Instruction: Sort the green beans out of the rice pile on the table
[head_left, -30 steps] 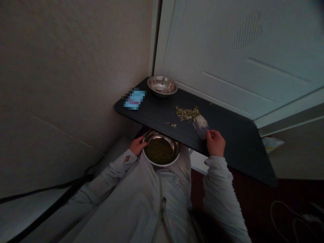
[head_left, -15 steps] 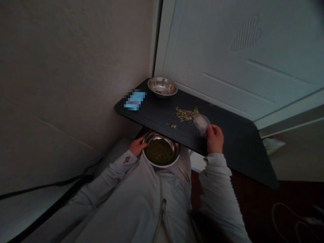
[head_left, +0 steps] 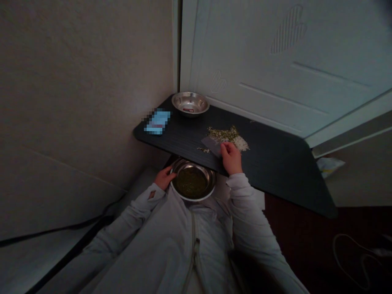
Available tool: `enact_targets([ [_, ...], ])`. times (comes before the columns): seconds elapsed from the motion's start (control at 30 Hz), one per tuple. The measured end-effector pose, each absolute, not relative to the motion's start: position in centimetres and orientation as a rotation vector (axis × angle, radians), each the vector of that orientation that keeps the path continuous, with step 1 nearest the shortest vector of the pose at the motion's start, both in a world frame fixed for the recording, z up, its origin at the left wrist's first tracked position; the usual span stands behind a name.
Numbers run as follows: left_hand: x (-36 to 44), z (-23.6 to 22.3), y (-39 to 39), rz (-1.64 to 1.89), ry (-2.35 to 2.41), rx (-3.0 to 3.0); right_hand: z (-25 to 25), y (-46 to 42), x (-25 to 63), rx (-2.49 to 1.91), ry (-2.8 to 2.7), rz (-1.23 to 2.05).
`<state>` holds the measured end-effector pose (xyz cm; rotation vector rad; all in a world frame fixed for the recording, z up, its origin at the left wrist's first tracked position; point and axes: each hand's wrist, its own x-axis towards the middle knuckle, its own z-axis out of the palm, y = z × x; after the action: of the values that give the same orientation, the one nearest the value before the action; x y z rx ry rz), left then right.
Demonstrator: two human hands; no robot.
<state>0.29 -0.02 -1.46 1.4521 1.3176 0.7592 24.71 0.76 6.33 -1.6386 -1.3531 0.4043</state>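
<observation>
Ideally, with the left hand (head_left: 164, 178) clamped on the near steel bowl (head_left: 212, 179) at the near edge of the black table (head_left: 275, 163), the right hand (head_left: 232, 157), pinching a translucent card (head_left: 212, 146), should sweep low and flat beside the green-and-white grain pile (head_left: 225, 134).

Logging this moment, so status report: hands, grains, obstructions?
Left hand gripping lower bowl. Right hand pinching translucent sheet at grain pile. Right hand partly blocks view of pile.

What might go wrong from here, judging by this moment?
The small scatter of grains lies near the edge of the table, so a stray stroke of the thin translucent sheet might push some over. Only the left hand holds the lower bowl, so a bump could tip it.
</observation>
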Motion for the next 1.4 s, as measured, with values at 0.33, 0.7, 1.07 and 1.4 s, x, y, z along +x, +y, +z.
enact_targets([
  [0.33, 0.40, -0.94, -0.16, 0.775, 1.294, 1.442, 6.37, 0.42, 24.36, -1.660, -1.395, 0.356],
  [0.7, 0.52, -0.69, -0.23, 0.755, 1.315, 1.433, 6.64, -0.05, 24.32, -1.629, -1.470, 0.442],
  [1.07, 0.45, -1.30, -0.11, 0.770, 1.284, 1.414, 6.78, -0.16, 24.33, -1.589, -1.548, 0.515],
  [1.4, 0.34, -1.38, -0.10, 0.785, 1.269, 1.402, 6.90, -0.20, 24.28, -1.572, -1.575, 0.575],
])
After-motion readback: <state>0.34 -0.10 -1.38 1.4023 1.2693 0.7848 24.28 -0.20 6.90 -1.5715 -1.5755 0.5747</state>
